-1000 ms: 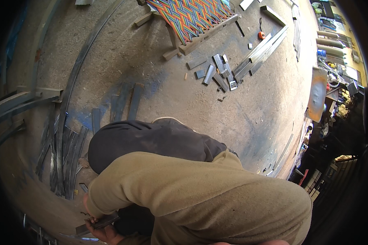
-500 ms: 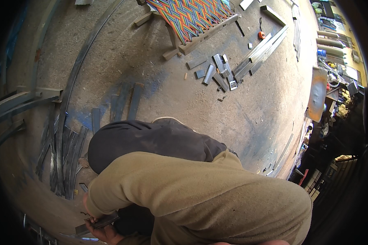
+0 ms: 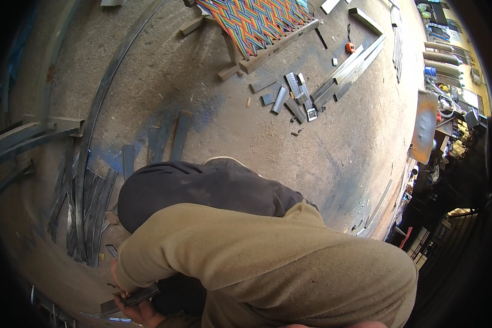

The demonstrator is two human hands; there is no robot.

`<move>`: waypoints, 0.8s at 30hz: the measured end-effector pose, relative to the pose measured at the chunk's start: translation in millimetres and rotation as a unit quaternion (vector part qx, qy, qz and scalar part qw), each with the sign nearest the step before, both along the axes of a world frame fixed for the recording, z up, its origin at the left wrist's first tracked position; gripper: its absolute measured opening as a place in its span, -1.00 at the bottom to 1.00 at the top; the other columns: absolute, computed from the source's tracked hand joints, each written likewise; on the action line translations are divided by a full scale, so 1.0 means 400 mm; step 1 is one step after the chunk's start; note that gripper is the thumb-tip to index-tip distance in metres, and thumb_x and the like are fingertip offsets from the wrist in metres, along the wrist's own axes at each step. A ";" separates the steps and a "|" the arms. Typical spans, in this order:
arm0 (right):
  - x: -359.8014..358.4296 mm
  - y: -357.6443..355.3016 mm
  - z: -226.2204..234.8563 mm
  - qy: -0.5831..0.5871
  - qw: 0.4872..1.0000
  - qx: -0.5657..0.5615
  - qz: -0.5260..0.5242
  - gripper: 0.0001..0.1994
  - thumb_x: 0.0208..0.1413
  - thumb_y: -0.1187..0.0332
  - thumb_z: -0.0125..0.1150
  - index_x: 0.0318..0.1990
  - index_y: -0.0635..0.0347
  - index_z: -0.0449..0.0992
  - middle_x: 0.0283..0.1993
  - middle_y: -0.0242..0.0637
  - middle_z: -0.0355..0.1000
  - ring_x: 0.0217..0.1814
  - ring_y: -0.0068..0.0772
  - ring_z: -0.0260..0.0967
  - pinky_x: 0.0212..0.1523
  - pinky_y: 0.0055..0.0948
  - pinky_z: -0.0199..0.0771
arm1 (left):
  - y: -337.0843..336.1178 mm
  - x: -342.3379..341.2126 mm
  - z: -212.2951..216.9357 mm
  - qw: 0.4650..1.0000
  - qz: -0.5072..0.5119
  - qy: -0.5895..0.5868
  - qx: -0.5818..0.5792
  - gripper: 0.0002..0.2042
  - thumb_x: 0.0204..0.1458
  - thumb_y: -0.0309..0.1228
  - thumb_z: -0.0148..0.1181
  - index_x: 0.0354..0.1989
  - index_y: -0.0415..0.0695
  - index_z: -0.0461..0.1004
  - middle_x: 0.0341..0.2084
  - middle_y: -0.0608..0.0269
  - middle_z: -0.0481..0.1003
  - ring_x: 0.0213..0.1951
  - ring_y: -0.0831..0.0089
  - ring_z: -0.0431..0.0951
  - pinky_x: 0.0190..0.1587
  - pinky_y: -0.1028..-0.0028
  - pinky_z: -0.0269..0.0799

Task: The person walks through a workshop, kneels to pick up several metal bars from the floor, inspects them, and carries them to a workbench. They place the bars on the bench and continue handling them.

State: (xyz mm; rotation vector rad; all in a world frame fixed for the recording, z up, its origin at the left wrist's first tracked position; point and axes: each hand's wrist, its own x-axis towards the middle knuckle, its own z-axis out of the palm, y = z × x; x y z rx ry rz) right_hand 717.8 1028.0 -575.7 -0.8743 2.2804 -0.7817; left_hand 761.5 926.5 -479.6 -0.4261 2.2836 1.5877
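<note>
Dark metal bar gripped low on the left

From my remote seat, metal strips (image 3: pixel 95 213) lie along the floor's (image 3: pixel 322 169) left edge. The right hand (image 3: pixel 114 271) is mostly behind its sleeve; I can't tell how its fingers stand. Over the floor's near-left corner, I see the dark bar (image 3: pixel 142 296), its long axis slanting, right end farther away. I judge it stiff, fairly heavy, perhaps slick, best gripped mid-length. The left hand's (image 3: pixel 142 313) fingers are clamped around it.
</note>
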 end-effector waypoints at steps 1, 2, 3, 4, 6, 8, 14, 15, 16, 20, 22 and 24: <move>0.002 -0.001 0.001 -0.001 1.000 -0.002 -0.001 -0.70 0.15 0.18 0.12 -0.08 0.06 0.67 -0.09 -0.16 0.57 0.02 -0.21 0.55 0.02 -0.19 0.53 | -0.005 -0.004 -0.001 1.000 -0.007 0.003 0.001 -0.74 0.22 -0.21 0.17 -0.21 -0.17 0.57 -0.35 0.17 0.54 -0.23 0.21 0.56 0.04 0.09 0.48; 0.000 0.001 0.000 -0.001 1.000 -0.002 -0.001 -0.70 0.15 0.19 0.12 -0.09 0.06 0.67 -0.10 -0.16 0.57 0.02 -0.21 0.55 0.02 -0.19 0.53 | -0.007 -0.013 0.000 0.999 0.015 -0.028 0.017 -0.74 0.22 -0.21 0.16 -0.18 -0.17 0.57 -0.34 0.17 0.54 -0.23 0.21 0.56 0.05 0.09 0.49; 0.003 0.000 0.001 0.000 1.000 -0.004 -0.001 -0.70 0.15 0.19 0.12 -0.09 0.06 0.67 -0.10 -0.16 0.58 0.01 -0.20 0.56 0.01 -0.19 0.54 | -0.006 -0.021 0.002 0.997 0.037 -0.058 0.032 -0.73 0.22 -0.21 0.15 -0.16 -0.18 0.57 -0.33 0.16 0.54 -0.22 0.21 0.56 0.05 0.08 0.49; 0.002 0.002 0.000 0.000 1.000 -0.005 -0.003 -0.70 0.15 0.19 0.12 -0.09 0.07 0.68 -0.10 -0.16 0.58 0.01 -0.20 0.56 0.01 -0.19 0.54 | -0.004 -0.023 0.004 0.993 0.060 -0.089 0.048 -0.72 0.23 -0.21 0.15 -0.14 -0.18 0.57 -0.32 0.16 0.55 -0.22 0.20 0.56 0.05 0.08 0.49; 0.003 0.002 0.000 0.003 1.000 -0.007 -0.002 -0.71 0.14 0.20 0.13 -0.10 0.07 0.68 -0.11 -0.15 0.58 0.00 -0.20 0.57 0.00 -0.19 0.55 | 0.003 -0.022 0.008 0.996 0.050 -0.071 0.031 -0.74 0.22 -0.21 0.16 -0.18 -0.17 0.57 -0.34 0.17 0.55 -0.23 0.22 0.56 0.05 0.08 0.49; 0.004 0.002 -0.001 0.002 1.000 -0.009 -0.004 -0.71 0.14 0.20 0.13 -0.11 0.07 0.69 -0.12 -0.15 0.59 0.00 -0.20 0.57 0.00 -0.18 0.55 | 0.012 -0.013 0.010 0.997 0.046 -0.053 0.014 -0.75 0.22 -0.20 0.16 -0.24 -0.15 0.56 -0.36 0.18 0.54 -0.24 0.23 0.57 0.04 0.09 0.49; 0.006 0.000 -0.001 0.003 1.000 -0.015 -0.007 -0.72 0.13 0.22 0.15 -0.13 0.09 0.70 -0.15 -0.13 0.61 -0.03 -0.19 0.59 -0.02 -0.18 0.57 | 0.007 -0.027 0.011 0.992 0.080 -0.092 0.038 -0.77 0.20 -0.24 0.19 -0.17 -0.16 0.57 -0.34 0.19 0.55 -0.23 0.24 0.57 0.06 0.08 0.49; 0.007 0.000 -0.002 0.003 1.000 -0.016 -0.008 -0.72 0.13 0.22 0.15 -0.14 0.09 0.71 -0.16 -0.13 0.61 -0.03 -0.18 0.59 -0.03 -0.18 0.58 | -0.004 -0.035 0.008 0.992 0.078 -0.091 0.043 -0.76 0.19 -0.27 0.20 -0.11 -0.17 0.57 -0.32 0.18 0.55 -0.21 0.23 0.56 0.06 0.08 0.49; 0.006 0.001 -0.002 0.002 1.000 -0.018 -0.010 -0.72 0.13 0.22 0.15 -0.14 0.09 0.71 -0.16 -0.13 0.61 -0.03 -0.18 0.60 -0.03 -0.17 0.58 | -0.019 -0.041 0.003 0.992 0.076 -0.090 0.047 -0.73 0.18 -0.30 0.21 -0.04 -0.18 0.57 -0.29 0.18 0.55 -0.20 0.22 0.56 0.07 0.07 0.48; 0.009 -0.002 -0.005 0.004 1.000 -0.022 -0.016 -0.73 0.12 0.23 0.16 -0.16 0.10 0.72 -0.18 -0.12 0.62 -0.05 -0.18 0.61 -0.05 -0.17 0.59 | -0.091 -0.048 -0.030 0.999 -0.047 -0.008 0.020 -0.64 0.14 -0.43 0.20 0.13 -0.18 0.50 -0.23 0.18 0.55 -0.17 0.19 0.56 0.07 0.06 0.49; 0.008 -0.008 -0.008 0.006 1.000 -0.026 -0.016 -0.73 0.12 0.24 0.17 -0.17 0.10 0.72 -0.19 -0.11 0.63 -0.05 -0.17 0.62 -0.05 -0.17 0.60 | -0.120 -0.050 -0.046 0.994 -0.100 0.026 0.030 -0.59 0.13 -0.47 0.17 0.19 -0.19 0.46 -0.19 0.16 0.54 -0.15 0.18 0.56 0.07 0.06 0.49; 0.007 -0.015 -0.010 0.005 0.999 -0.032 -0.021 -0.74 0.11 0.24 0.18 -0.18 0.11 0.73 -0.20 -0.11 0.63 -0.06 -0.17 0.62 -0.06 -0.17 0.61 | -0.136 -0.057 -0.050 0.994 -0.103 0.023 0.029 -0.57 0.13 -0.47 0.16 0.21 -0.20 0.44 -0.17 0.13 0.53 -0.12 0.17 0.55 0.08 0.06 0.49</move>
